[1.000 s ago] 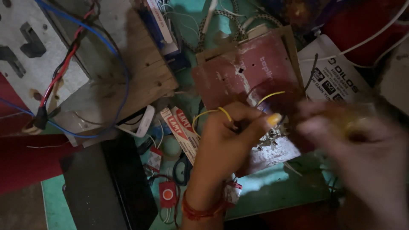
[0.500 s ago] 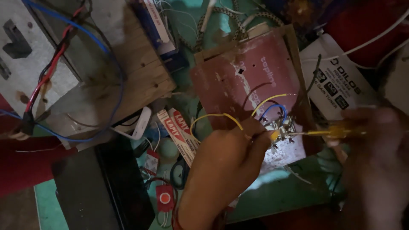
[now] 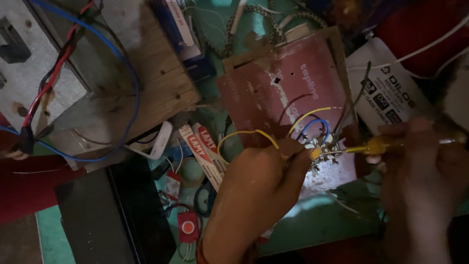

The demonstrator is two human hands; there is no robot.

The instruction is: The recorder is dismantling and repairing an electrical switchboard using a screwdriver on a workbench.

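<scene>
Pinching a small switch component (image 3: 320,149) between thumb and forefinger, the left hand (image 3: 259,188) keeps it over the lower edge of a reddish board (image 3: 281,90) that lies near the middle of the cluttered green tabletop (image 3: 317,220); its fingers are narrowed tight on the part, from which yellow wire (image 3: 244,134) and a blue wire (image 3: 312,124) loop upward. The right hand (image 3: 420,181) is curled shut around a yellow-handled screwdriver (image 3: 386,145), whose tip meets the component from the right. No container with contents can be made out; loose things simply lie about: a wooden block (image 3: 146,83) toward the upper left edge, red-and-white flat packets (image 3: 202,151) just left of the left hand, a dark rectangular box (image 3: 117,215) at the lower left, a white printed packet (image 3: 391,93) toward the upper right. Compared with half a second ago, the right hand is steadier and sharper, the screwdriver sits in much the same line against the component, and the left hand has hardly shifted.
</scene>
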